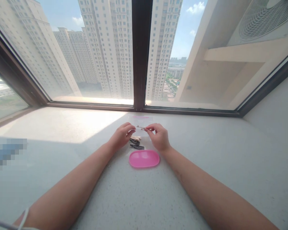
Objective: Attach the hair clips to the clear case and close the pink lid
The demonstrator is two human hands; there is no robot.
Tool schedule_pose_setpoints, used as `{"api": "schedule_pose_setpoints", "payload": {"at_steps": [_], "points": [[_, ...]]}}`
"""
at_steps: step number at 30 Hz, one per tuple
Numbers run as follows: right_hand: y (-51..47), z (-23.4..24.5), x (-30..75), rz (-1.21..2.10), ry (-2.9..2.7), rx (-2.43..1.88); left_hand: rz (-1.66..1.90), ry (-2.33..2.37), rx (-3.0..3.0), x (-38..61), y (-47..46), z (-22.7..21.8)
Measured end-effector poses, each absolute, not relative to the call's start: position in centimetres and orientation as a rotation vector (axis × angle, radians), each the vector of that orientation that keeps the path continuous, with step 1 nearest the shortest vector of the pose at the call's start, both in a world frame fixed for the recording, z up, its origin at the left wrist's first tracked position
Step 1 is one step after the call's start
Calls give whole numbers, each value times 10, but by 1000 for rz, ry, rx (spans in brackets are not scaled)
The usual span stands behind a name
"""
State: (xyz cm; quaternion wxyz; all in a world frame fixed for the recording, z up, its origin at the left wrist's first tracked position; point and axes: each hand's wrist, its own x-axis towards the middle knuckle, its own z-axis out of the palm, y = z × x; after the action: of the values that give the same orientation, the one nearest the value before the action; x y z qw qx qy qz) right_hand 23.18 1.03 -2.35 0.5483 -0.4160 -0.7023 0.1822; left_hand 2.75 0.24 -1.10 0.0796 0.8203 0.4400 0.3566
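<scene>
My right hand [159, 136] is closed in a pinch on a thin, dark metal hair clip [141, 128], which points left toward the other hand. My left hand [122, 135] is closed too, thumb against fingertips, close to the clip's far end; what lies between those fingertips is too small to make out. Just below the hands, black snap hair clips [137, 147] lie beside a small group of beige slim clips [136, 138]. A pink oval tray [144, 166] sits nearest to me. Behind the hands lies a clear zip bag [142, 120] with a pink seal line.
The pale speckled sill [134, 201] runs up to a dark window frame [140, 64]. Sunlight falls on its left part. A blurred blue patch [7, 153] shows at the far left, and a white cable [24, 220] at the lower left corner by my forearm.
</scene>
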Motion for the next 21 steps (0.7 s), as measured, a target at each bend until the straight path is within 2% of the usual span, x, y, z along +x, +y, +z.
{"api": "schedule_pose_setpoints", "payload": {"at_steps": [3,11,21], "points": [[10,-21,232,356,-1733,-1028,1108,1344,2405,28,3,-13],[10,-22,232,413,-1783,-1009,1160,1424,2263,29,-5,-8],[12,-25,232,424,-1802,-1012,1364,1019,1540,27,1,-2]]}}
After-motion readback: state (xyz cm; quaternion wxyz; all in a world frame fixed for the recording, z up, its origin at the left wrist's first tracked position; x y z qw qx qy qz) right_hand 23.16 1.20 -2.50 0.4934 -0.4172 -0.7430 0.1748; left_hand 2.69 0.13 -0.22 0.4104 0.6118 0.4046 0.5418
